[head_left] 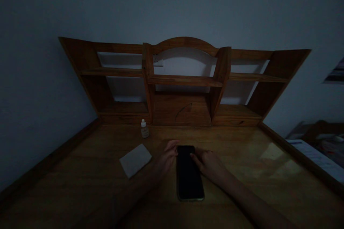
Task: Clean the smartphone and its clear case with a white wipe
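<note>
Worktop: wood, dim light, raised edges L & R.

Items, L to R:
- Pale flat sheet, paper or cloth (can't tell): L of L hand, lying at an angle.
- Sm. bottle, white cap: upright, beyond L hand & slightly to its L.
- L hand: fingers apart, loosely bent, at phone's L edge; too dark to tell if touching.
- Phone, dark screen up: flat on worktop, btwn the 2 hands, long side running away from the person.
- R hand: at phone's R edge, 1 digit reaching over screen, others curled; can't tell if closed on the edge.
- Papers: well R of R hand, past worktop's raised edge.

Backdrop: wooden shelf unit, arched centre, beyond both hands; wall socket seen thru it, up & slightly L of L hand.
</note>
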